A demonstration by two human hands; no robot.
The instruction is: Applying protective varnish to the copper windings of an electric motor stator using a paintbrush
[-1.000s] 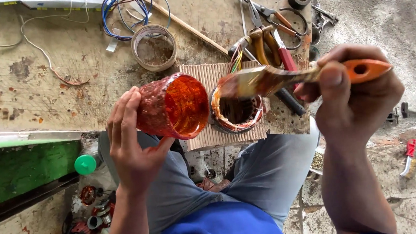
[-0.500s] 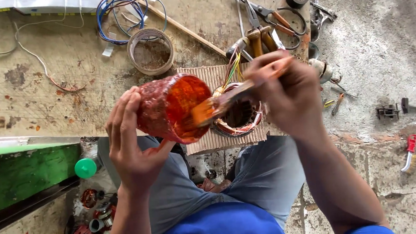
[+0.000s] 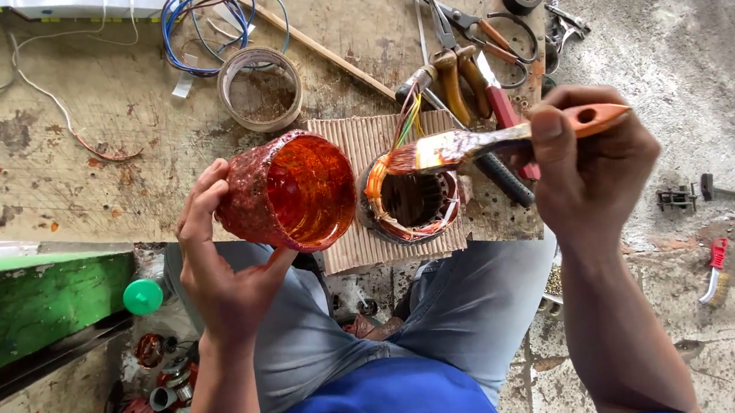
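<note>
The worktop (image 3: 75,159) is a stained, worn slab that fills the upper part of the head view; its near edge runs above the person's knees. A sheet of corrugated cardboard (image 3: 362,251) lies at the near edge, about mid-width, overhanging slightly. The motor stator (image 3: 411,199) stands on this cardboard with its bore facing up, copper windings and coloured leads visible around the rim. Just left of the stator, the left hand (image 3: 225,279) is clamped on a red-orange plastic jar (image 3: 288,191), tilted so that its open mouth faces the camera and the stator; the jar's rim is close to the stator, contact cannot be confirmed. The right hand (image 3: 596,171) is closed around the orange handle of a paintbrush (image 3: 485,140), held nearly level, bristles wet and positioned over the far rim of the stator. Behind the jar, a shallow round tin (image 3: 260,88) sits on the worktop. Pliers (image 3: 462,77) and scissors (image 3: 466,19) lie toward the far right corner.
</note>
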